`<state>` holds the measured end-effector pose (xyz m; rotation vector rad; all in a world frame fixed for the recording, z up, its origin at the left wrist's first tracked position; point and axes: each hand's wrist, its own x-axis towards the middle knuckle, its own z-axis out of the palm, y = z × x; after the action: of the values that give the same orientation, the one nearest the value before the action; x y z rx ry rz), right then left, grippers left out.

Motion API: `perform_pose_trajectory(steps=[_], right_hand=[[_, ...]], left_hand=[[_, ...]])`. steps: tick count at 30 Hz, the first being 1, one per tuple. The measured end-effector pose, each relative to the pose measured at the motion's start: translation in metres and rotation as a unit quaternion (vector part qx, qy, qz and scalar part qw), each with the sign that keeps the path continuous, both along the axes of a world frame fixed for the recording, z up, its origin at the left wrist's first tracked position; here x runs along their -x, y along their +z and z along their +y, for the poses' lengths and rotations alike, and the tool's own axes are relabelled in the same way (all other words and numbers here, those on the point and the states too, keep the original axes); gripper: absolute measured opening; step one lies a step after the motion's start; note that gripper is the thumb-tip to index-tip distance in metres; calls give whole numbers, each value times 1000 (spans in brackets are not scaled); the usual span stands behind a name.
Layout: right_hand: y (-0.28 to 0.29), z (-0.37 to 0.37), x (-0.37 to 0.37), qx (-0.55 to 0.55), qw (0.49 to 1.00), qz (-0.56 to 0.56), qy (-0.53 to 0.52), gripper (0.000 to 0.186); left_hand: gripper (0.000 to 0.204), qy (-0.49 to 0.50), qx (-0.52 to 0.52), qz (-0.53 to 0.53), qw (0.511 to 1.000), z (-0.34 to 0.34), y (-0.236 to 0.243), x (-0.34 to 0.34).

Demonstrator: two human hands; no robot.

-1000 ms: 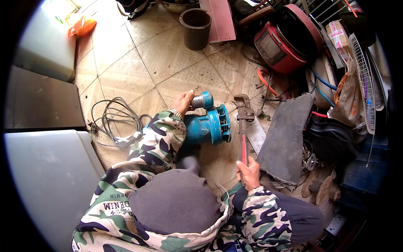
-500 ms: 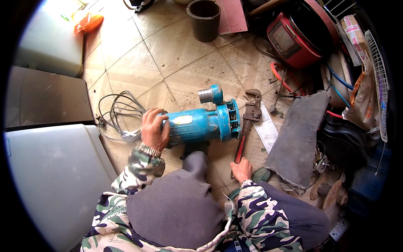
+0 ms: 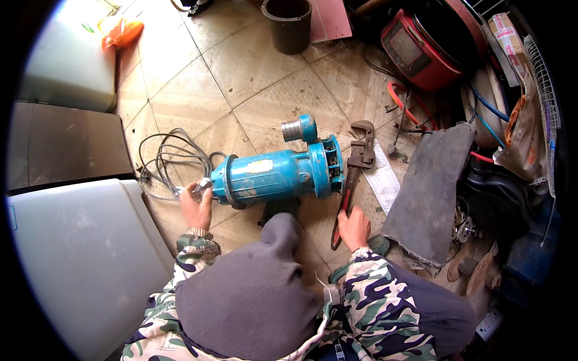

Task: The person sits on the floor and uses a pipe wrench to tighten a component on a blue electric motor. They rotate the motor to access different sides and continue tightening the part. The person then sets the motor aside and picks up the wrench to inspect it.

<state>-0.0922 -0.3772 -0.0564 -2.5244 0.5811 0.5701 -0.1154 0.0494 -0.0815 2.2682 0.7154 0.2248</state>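
Blue motor pump lying on its side on the tiled floor, centre. Left hand closed on the cable at the pump's left end; right hand clasped around the red pipe wrench handle, just right of the pump

Bright, even daylight on the tiled floor beyond the fingers; only soft shadows under the blue pump. Sharp at centre. Strong fisheye bending toward the rim, black vignette all round. Dimmer and murkier far right of the fingers.
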Motion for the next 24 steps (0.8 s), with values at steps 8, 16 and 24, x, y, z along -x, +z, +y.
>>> perform_pose_trajectory(steps=[8,16,24], right_hand=[[43,33,-65,-191,957,-220,1,77],[47,54,-80,-105,979,-167,53,60],[39,52,-78,-103,973,-204,40,56]], left_hand=[[40,139,368,63,917,8,-4,4],[48,247,366,59,895,13,-14,-1],[94,303,551,109,770,35,-47,12]])
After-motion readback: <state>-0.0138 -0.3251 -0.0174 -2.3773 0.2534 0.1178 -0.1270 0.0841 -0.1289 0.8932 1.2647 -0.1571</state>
